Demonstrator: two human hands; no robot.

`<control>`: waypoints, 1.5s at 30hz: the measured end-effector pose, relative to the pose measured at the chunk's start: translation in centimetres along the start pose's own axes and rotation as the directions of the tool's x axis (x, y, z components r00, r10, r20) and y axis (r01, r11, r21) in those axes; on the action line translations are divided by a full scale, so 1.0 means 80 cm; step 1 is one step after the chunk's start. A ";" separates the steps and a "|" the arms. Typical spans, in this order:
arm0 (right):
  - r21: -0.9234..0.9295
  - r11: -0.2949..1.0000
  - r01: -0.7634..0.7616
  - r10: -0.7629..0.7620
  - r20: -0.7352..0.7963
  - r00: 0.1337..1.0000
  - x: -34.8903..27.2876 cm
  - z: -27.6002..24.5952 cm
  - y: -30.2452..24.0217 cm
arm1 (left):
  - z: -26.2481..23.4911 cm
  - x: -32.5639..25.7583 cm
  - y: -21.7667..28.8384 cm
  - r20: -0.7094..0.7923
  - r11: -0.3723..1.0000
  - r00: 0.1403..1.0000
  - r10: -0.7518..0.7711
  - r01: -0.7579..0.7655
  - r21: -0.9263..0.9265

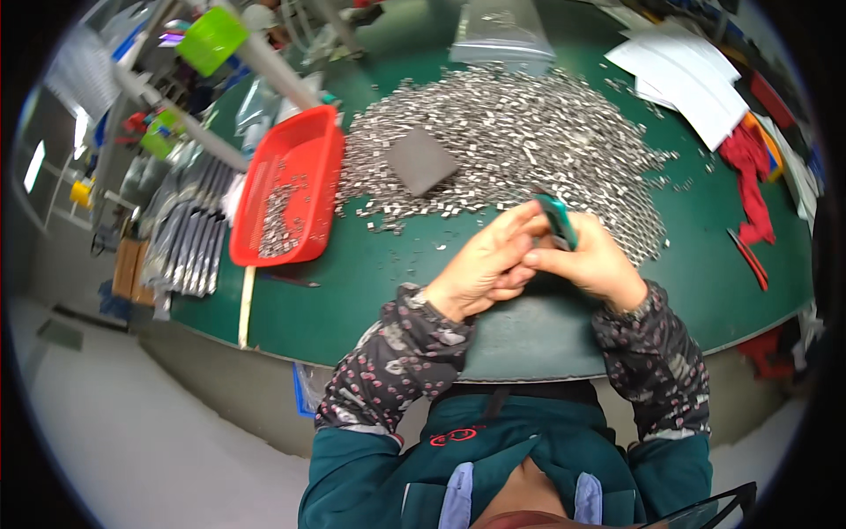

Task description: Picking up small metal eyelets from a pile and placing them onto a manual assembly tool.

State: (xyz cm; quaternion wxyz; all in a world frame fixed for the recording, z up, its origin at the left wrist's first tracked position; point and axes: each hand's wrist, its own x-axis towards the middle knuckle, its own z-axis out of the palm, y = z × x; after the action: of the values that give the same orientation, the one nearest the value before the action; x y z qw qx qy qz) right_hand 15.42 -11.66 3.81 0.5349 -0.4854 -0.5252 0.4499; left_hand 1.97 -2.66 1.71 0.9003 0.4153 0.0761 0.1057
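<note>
Both my hands meet over the near middle of the green table. My right hand (pixel 601 264) is closed around a small teal tool (pixel 557 220) with a dark tip; its exact kind does not show. Beside it, my left hand (pixel 485 263) has its fingers curled in against the right fingertips. Whatever is pinched there is too small or too covered to name. Just beyond the hands spreads a large heap of small shiny metal pieces (pixel 520 132). A dark grey square block (pixel 422 161) lies on the heap.
A red plastic basket (pixel 328 176) with some metal pieces stands to the left. Farther left are bagged dark parts (pixel 194 247). A clear plastic bag (pixel 502 35) is at the back. White papers (pixel 683 75), a red cloth (pixel 751 176) and red-handled tweezers (pixel 749 262) lie at right.
</note>
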 end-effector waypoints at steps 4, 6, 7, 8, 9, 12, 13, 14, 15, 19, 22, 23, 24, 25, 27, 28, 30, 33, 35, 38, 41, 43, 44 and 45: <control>0.151 0.988 0.017 -0.025 0.051 0.998 0.000 -0.005 0.001 | 0.001 0.004 0.000 0.058 0.998 0.997 -0.051 0.054 -0.045; 0.037 0.996 0.079 -0.075 -0.106 0.992 -0.003 -0.001 0.007 | 0.009 0.002 0.002 -0.017 0.995 0.999 -0.032 0.030 -0.091; 0.024 0.997 0.069 -0.063 -0.201 0.978 -0.005 -0.005 0.015 | 0.002 0.003 0.001 -0.014 0.995 1.000 0.022 -0.023 -0.102; -0.162 0.979 0.124 -0.164 -0.265 0.950 -0.004 -0.005 0.016 | -0.006 0.005 0.000 -0.011 0.991 0.997 0.077 -0.077 -0.112; -0.279 0.944 0.174 -0.251 -0.272 0.929 -0.004 -0.003 0.012 | -0.007 0.004 -0.002 -0.062 0.993 0.993 0.102 -0.105 -0.052; -0.384 0.873 0.301 -0.409 -0.237 0.881 -0.004 0.009 0.016 | -0.003 0.000 -0.006 -0.126 0.998 0.992 0.018 -0.025 -0.052; -0.445 0.834 0.326 -0.453 -0.216 0.865 -0.003 0.010 0.018 | -0.001 0.000 -0.008 -0.089 0.997 0.996 0.031 -0.038 -0.072; -0.504 0.790 0.348 -0.496 -0.192 0.847 -0.003 0.009 0.018 | -0.002 0.001 -0.007 -0.087 0.997 0.996 0.032 -0.038 -0.072; -0.504 0.790 0.349 -0.496 -0.192 0.847 -0.003 0.009 0.017 | -0.006 0.001 -0.006 -0.064 0.998 0.998 0.026 -0.030 -0.064; -0.367 0.906 0.213 -0.305 -0.214 0.928 -0.002 0.011 0.002 | -0.014 0.000 -0.003 -0.064 0.998 0.998 0.021 -0.024 -0.058; -0.316 0.938 0.143 -0.233 -0.267 0.935 -0.001 0.002 0.009 | -0.024 0.002 0.000 -0.066 0.992 0.995 0.077 -0.083 -0.093; -0.346 0.938 0.037 -0.152 -0.311 0.938 -0.003 -0.001 0.008 | -0.024 0.003 0.003 -0.127 0.990 0.987 0.099 -0.111 -0.091; -0.369 0.927 -0.069 -0.072 -0.356 0.932 -0.005 -0.002 0.006 | -0.026 0.003 0.006 -0.191 0.986 0.974 0.122 -0.141 -0.088; -0.420 0.906 -0.040 -0.132 -0.373 0.918 -0.005 -0.002 0.007 | -0.031 0.002 0.008 -0.167 0.982 0.975 0.146 -0.164 -0.096; -0.447 0.894 -0.021 -0.165 -0.374 0.913 -0.005 -0.005 0.014 | -0.036 0.004 0.010 -0.191 0.976 0.966 0.173 -0.194 -0.097; -0.471 0.882 -0.016 -0.187 -0.381 0.906 -0.004 -0.006 0.017 | -0.039 0.004 0.010 -0.215 0.971 0.958 0.189 -0.215 -0.108; -0.466 0.884 -0.037 -0.162 -0.381 0.910 -0.004 -0.007 0.015 | -0.042 0.004 0.012 -0.229 0.966 0.953 0.197 -0.228 -0.120; -0.542 0.837 -0.081 -0.156 -0.377 0.913 -0.004 -0.006 0.015 | -0.041 0.005 0.013 -0.276 0.960 0.938 0.211 -0.252 -0.124; -0.605 0.792 -0.083 -0.170 -0.349 0.922 -0.003 -0.005 0.012 | -0.042 0.005 0.013 -0.280 0.957 0.931 0.236 -0.272 -0.099; -0.622 0.780 -0.073 -0.196 -0.354 0.915 -0.004 -0.004 0.011 | -0.045 0.007 0.012 -0.310 0.957 0.918 0.248 -0.283 -0.070; -0.648 0.758 -0.078 -0.150 -0.290 0.945 -0.004 -0.005 0.007 | -0.047 0.007 0.011 -0.316 0.953 0.910 0.267 -0.298 -0.055; -0.630 0.772 -0.079 -0.130 -0.278 0.952 -0.004 -0.006 0.003 | -0.047 0.008 0.011 -0.317 0.953 0.909 0.271 -0.300 -0.047; -0.613 0.786 -0.078 -0.112 -0.266 0.957 -0.004 -0.006 0.002 | -0.048 0.008 0.012 -0.317 0.952 0.907 0.276 -0.304 -0.039; -0.612 0.787 -0.079 -0.112 -0.268 0.957 -0.005 -0.007 0.003 | -0.047 0.008 0.012 -0.316 0.952 0.908 0.275 -0.302 -0.039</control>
State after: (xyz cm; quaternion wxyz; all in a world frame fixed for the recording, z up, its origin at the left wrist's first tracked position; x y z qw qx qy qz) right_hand 15.97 -12.04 3.55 0.4218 -0.6892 -0.5633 0.1727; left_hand 1.65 0.83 -0.02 0.8691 0.3609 0.1480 0.3041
